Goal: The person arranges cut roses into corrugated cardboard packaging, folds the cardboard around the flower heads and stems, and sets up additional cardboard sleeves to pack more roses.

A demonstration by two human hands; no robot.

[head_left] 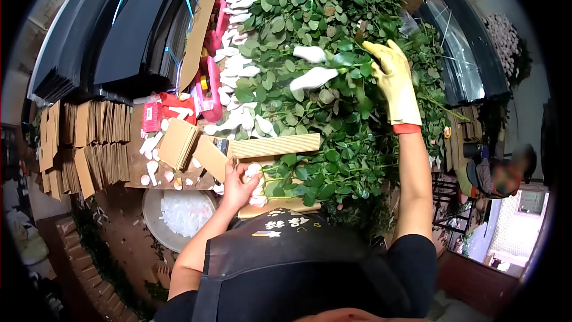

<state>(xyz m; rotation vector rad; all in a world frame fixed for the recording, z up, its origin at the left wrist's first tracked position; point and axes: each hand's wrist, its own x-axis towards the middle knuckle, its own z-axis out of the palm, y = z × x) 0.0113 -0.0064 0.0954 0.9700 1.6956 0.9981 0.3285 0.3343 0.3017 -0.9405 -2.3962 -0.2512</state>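
My right hand (390, 74), in a yellow rubber glove, is raised over the leafy stems. It grips stems of roses whose heads wear white sleeves (314, 78); these heads point left. Bare, with fingers curled, my left hand (239, 183) is at the pale pink rose heads (256, 186). Whatever lies between its fingers is hidden. Just above that hand runs a corrugated cardboard strip (275, 145), and the pink roses' leafy stems (322, 176) stretch right from the heads. Beneath them shows the edge of a cardboard sheet (283, 205).
A large pile of sleeved roses (322, 12) covers the table's far side. Pink baskets (208, 92) stand left of it, near black sheet stacks (134, 30). Cardboard pieces (101, 122) are stacked at left. A round tub (156, 235) of white pieces stands below the table edge.
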